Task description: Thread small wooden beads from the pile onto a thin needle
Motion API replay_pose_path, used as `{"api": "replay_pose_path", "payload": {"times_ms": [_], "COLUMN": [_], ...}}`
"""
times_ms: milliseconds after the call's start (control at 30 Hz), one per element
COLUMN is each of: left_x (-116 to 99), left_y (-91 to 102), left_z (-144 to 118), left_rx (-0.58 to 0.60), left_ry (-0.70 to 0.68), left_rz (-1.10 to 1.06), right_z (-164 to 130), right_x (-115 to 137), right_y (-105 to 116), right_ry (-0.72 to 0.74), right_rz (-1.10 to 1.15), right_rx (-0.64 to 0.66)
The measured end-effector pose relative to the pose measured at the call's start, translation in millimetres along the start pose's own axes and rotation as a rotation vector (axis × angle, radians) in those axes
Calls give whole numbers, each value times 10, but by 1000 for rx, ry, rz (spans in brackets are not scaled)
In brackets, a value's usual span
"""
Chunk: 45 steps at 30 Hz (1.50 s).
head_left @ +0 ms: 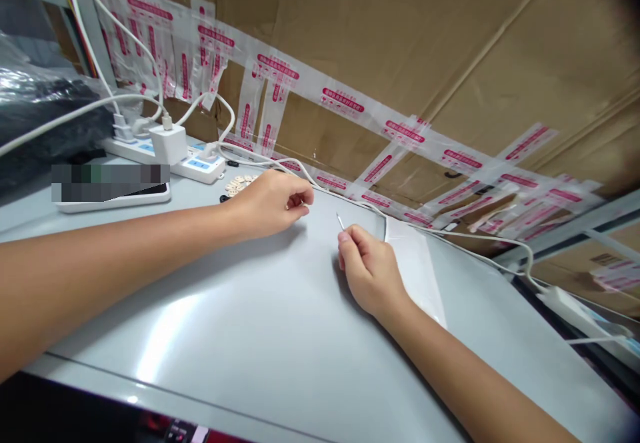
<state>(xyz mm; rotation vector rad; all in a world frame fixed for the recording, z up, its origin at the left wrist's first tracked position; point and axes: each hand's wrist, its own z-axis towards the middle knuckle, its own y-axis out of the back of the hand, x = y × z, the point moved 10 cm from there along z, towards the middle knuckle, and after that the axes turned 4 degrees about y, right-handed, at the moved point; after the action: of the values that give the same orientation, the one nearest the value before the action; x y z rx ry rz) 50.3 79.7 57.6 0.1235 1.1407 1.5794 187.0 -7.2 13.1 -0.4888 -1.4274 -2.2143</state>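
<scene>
In the head view my right hand [373, 266] is closed around a thin, pale, slender stick [341, 220]. Its tip points up and to the left, past my thumb and forefinger; the rest is hidden in the fist. Over the table's far side, my left hand [270, 204] has its fingers curled, thumb and forefinger close together. Whatever it pinches, if anything, is too small to make out. A cluster of small cream-coloured pieces [239, 184] lies just behind the left wrist, partly covered by it. A small black item [225, 198] sits beside them.
A white power strip [200, 166] with a charger [169, 143] and cables stands at the back left, near a phone [115, 196]. A white sheet [415, 256] lies beyond my right hand. Taped cardboard [400, 50] walls the grey table's [240, 336] back.
</scene>
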Motion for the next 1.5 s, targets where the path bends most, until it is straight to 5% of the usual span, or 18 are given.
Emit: {"api": "replay_pose_path", "payload": {"times_ms": [433, 667, 900, 1200, 1500], "left_x": [-41, -62, 35, 189, 172], "left_y": [-65, -64, -305, -389, -439], "left_z": [-5, -32, -76, -142, -152], "left_rx": [73, 57, 159, 198, 230], "left_ry": [0, 38, 241, 525, 546], "left_rz": [-33, -127, -597, -868, -997], "right_z": [-10, -25, -49, -62, -50], "right_x": [218, 255, 175, 98, 92], "right_y": [331, 173, 67, 0, -7], "right_ry": [102, 61, -17, -69, -70], "right_rz": [-35, -49, 55, 178, 132], "right_rx": [-219, -38, 63, 93, 117]}}
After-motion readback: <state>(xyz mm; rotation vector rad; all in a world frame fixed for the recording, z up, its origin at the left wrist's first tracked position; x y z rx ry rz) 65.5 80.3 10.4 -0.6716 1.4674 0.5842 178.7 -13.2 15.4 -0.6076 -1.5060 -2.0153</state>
